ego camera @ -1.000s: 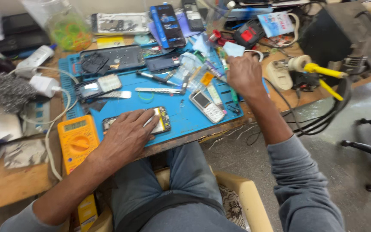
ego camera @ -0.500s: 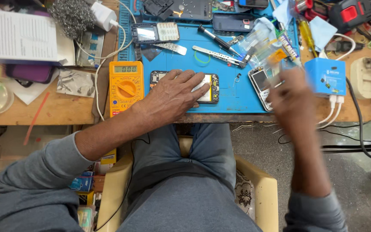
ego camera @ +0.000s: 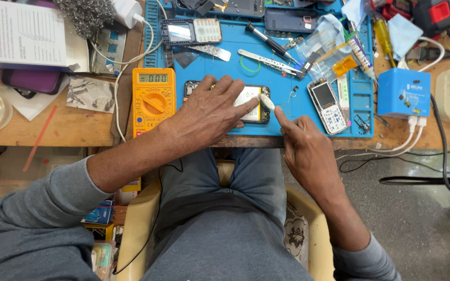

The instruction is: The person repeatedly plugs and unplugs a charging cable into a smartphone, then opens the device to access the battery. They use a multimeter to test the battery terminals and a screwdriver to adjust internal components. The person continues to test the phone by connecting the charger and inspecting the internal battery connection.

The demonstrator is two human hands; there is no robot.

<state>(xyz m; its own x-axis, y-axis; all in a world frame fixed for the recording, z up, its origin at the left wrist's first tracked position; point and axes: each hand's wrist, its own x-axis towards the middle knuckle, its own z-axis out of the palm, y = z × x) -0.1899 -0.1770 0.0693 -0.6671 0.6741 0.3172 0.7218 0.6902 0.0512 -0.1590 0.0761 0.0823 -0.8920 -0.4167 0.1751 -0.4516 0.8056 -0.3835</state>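
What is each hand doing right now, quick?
Left hand: open, lying flat on the opened phone on the blue mat.
Right hand: pinching a small white tool against the phone's edge.

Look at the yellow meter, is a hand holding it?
No, the yellow meter lies alone on the bench; the left hand presses the opened phone beside it.

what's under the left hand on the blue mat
An opened phone lies under the left hand, flat on the blue mat. Only its right end and a top-left corner show; the palm covers the middle.
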